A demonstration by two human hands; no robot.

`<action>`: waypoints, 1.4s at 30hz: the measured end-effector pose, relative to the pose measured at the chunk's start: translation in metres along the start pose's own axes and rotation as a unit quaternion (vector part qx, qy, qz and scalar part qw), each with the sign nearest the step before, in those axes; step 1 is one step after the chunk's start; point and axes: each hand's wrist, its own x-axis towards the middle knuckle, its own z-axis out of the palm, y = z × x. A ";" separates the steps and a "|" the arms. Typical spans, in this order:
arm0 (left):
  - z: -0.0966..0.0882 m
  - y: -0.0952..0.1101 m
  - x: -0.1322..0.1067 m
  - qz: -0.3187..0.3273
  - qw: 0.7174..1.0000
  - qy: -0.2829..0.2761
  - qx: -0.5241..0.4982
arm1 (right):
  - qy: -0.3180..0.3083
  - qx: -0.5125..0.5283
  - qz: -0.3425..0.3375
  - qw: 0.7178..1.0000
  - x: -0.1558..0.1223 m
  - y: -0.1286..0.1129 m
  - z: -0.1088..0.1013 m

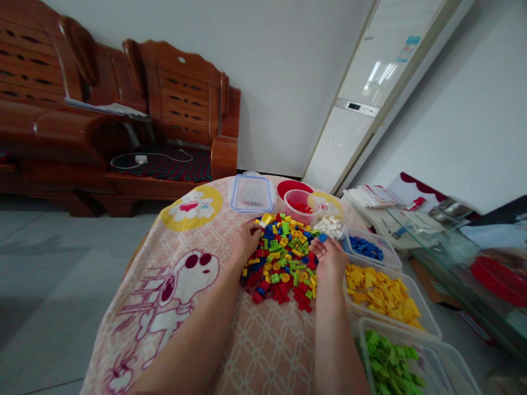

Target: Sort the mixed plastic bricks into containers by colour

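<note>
A heap of mixed toy bricks in red, yellow, green and blue covers the middle of the round table. My left hand is at the heap's left edge, its fingers closed at a small white brick; a yellow brick lies just beyond. Over the heap's right side, my right hand is turned partly palm up and pinches a blue brick at its fingertips. Loose white bricks lie just past that hand.
Clear tubs of blue bricks, yellow bricks and green bricks line the right side. A round tub with red bricks, a red lid and a blue-rimmed lidded box stand at the back. A glass table is at right.
</note>
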 end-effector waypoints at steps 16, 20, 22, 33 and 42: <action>-0.004 0.006 -0.003 -0.007 1.000 -0.008 0.004 | -0.192 -0.168 0.010 0.967 -0.011 -0.030 -0.003; -0.006 0.008 -0.003 -0.010 1.000 -0.012 0.010 | -0.353 -0.377 0.069 0.854 -0.027 -0.024 0.005; -0.007 0.009 -0.004 -0.012 1.000 -0.013 0.010 | -0.372 -0.471 0.060 0.797 -0.031 -0.020 0.007; -0.001 0.001 0.001 0.004 1.000 -0.010 -0.001 | -0.388 -0.622 -0.049 0.678 -0.038 -0.012 0.011; -0.002 0.001 0.000 0.006 1.000 -0.007 0.002 | -0.318 -0.361 0.069 0.874 -0.028 -0.017 0.010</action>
